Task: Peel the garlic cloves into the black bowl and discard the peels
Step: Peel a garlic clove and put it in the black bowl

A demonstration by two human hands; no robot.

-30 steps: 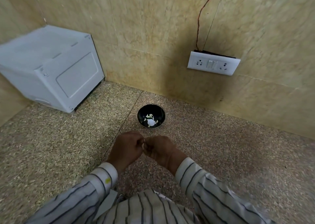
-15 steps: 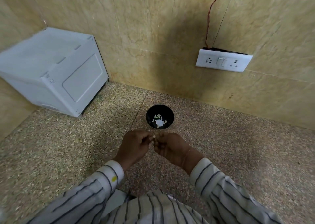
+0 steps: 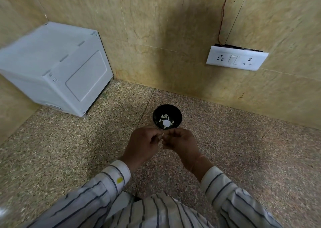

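Item, nearest: I am wearing striped sleeves (image 3: 97, 193), soft cotton, pale with dark lines, a yellow fleck on the left cuff. Item: my left hand (image 3: 144, 146) and right hand (image 3: 180, 142) are meeting fingertip to fingertip just above the counter (image 3: 52, 158), both curled and pinching a small pale clove (image 3: 161, 137), of which I am seeing only a sliver between the fingers; how much skin is left on it I cannot tell. Risks, as I am judging them: the clove is small and probably slick once bared, so a hard pinch could be squirting it out onto the counter, short of the bowl; papery peel could be clinging to my fingers and dropping in with the cloves; and since I am working low and near the rim, a knuckle could be knocking the bowl. Item: the counter is speckled stone, flat, with one thin seam running back. Item: the bowl (image 3: 177, 114), just beyond my hands, is black, round and glossy, and holding several pale pieces, curved slivers around one rounder lump. Item, far left: a white box (image 3: 57, 68), smooth plastic, square-edged, standing against the wall. Item, far: wall tiles (image 3: 156, 28), beige, marbled, carrying a white socket plate (image 3: 236, 60) with a thin red wire (image 3: 224, 14) rising from it.
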